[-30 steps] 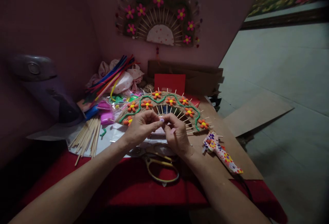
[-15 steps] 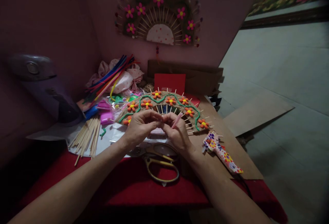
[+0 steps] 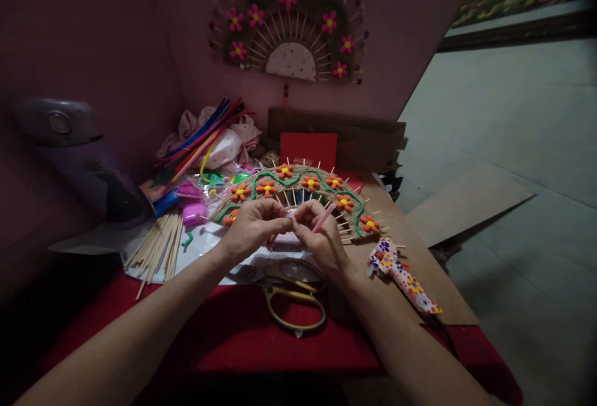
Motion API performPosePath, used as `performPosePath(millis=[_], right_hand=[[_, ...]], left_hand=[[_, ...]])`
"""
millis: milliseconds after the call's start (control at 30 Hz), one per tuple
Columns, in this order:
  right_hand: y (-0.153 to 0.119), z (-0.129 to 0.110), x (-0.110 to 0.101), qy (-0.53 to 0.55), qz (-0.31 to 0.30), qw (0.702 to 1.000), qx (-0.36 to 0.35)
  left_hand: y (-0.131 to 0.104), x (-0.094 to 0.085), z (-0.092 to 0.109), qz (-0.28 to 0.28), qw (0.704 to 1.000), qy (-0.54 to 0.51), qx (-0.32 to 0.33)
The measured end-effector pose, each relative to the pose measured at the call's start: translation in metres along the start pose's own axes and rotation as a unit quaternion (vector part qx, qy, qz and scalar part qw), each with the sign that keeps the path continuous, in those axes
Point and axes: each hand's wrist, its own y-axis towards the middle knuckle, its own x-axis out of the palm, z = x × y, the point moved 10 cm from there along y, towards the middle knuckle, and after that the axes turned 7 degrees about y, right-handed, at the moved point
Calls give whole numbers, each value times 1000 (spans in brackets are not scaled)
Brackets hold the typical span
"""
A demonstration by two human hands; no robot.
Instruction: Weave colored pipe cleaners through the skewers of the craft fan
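Note:
My left hand point(image 3: 252, 227) is closed in a pinch, its fingertips meeting those of my right hand point(image 3: 323, 238) over a small pale bit too small to name. A thin pink stick point(image 3: 323, 218) is tucked in my right hand and points up to the right. Just behind both hands lies a twine-wrapped half-round fan point(image 3: 321, 174) with orange clay flowers, a green wavy vine and wooden sticks, partly hidden by my fingers. Below my hands, gold-handled scissors point(image 3: 293, 325) rest on the red cloth point(image 3: 224, 344).
Wooden sticks point(image 3: 158, 244) and a green clay piece point(image 3: 187, 241) lie on the left. Behind them are pink clay packs point(image 3: 193, 213) and coloured pipe cleaners point(image 3: 205, 135). A flower-patterned glue gun point(image 3: 403, 278) rests on cardboard at right. A finished fan point(image 3: 291, 61) hangs on the wall.
My fingertips have shifted slightly, and a small pale bit shows more between them. The pink stick has tilted a little to the right. Everything on the table stays in place.

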Motion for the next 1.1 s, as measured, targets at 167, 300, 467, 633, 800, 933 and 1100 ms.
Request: performPosePath(millis=[167, 300, 467, 633, 800, 933, 1100], right_hand=[[0, 8, -2, 58, 14, 997, 43], [1, 16, 0, 132, 2, 989, 71], [0, 18, 0, 81, -10, 992, 91], [1, 8, -1, 27, -7, 999, 43], [1, -1, -4, -27, 14, 1000, -3], [0, -9, -9, -61, 34, 997, -26], [-4, -17, -9, -88, 38, 993, -67]], left_hand=[[1, -1, -1, 1, 1000, -22, -8], [1, 1, -7, -14, 997, -72, -30], [1, 10, -16, -56, 980, -173, -76], [1, 11, -23, -48, 974, -198, -104], [1, 9, -25, -40, 975, -190, -106], [1, 10, -25, -49, 975, -189, -109], [1, 10, -22, -51, 981, -158, -97]])
